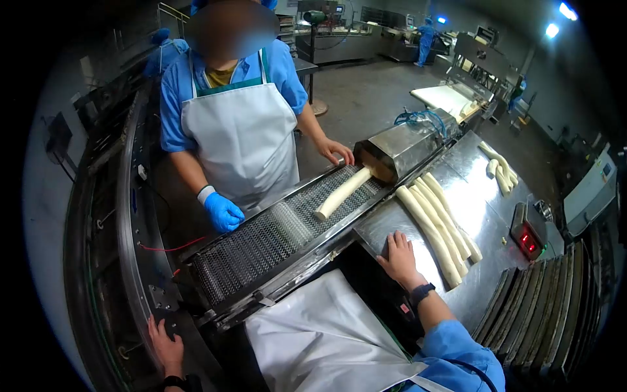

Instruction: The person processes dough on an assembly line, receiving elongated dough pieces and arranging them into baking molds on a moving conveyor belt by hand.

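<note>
My left hand (167,346) lies palm down on the metal machine frame (147,287) at the lower left, fingers spread and holding nothing. My right hand (399,260) rests flat on the steel table (467,176), fingers apart and empty, left of several long pale dough rolls (428,235). These rolls lie side by side and do not touch the hand. One more roll (343,194) lies on the mesh conveyor (251,248), its far end at the opening of a metal housing (408,150).
Across the conveyor stands a co-worker in a white apron (238,130), one gloved hand (224,213) beside the belt. Shorter dough pieces (501,171) lie farther up the table. A red-lit display (528,240) and stacked trays (535,313) stand at the right.
</note>
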`<state>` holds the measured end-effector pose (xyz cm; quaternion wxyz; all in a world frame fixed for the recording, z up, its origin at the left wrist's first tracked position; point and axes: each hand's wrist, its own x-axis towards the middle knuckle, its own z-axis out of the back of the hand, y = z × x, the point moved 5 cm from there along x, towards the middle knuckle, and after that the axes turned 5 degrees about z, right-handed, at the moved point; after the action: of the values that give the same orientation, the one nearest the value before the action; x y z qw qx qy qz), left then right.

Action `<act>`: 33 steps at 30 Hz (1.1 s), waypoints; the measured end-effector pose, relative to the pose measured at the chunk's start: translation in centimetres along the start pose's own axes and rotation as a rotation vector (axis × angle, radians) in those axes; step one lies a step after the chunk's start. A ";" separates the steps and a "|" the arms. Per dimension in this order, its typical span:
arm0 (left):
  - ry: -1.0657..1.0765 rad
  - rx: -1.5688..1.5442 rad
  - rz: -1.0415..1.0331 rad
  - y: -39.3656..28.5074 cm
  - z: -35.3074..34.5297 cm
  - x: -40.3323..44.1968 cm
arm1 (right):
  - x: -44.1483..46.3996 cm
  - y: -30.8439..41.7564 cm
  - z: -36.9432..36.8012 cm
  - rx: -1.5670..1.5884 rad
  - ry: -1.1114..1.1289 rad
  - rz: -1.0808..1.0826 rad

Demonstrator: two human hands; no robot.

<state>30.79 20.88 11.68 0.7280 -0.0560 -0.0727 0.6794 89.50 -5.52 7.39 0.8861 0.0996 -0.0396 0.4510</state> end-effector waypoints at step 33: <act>-0.093 -0.040 -0.060 2.1 -1.4 0.3 | 12.2 -0.1 -2.7 0.035 0.258 -0.064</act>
<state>29.06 21.34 9.92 0.7425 -0.0365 -0.1216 0.6578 96.71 4.66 6.73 0.8958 0.0573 0.0860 0.4324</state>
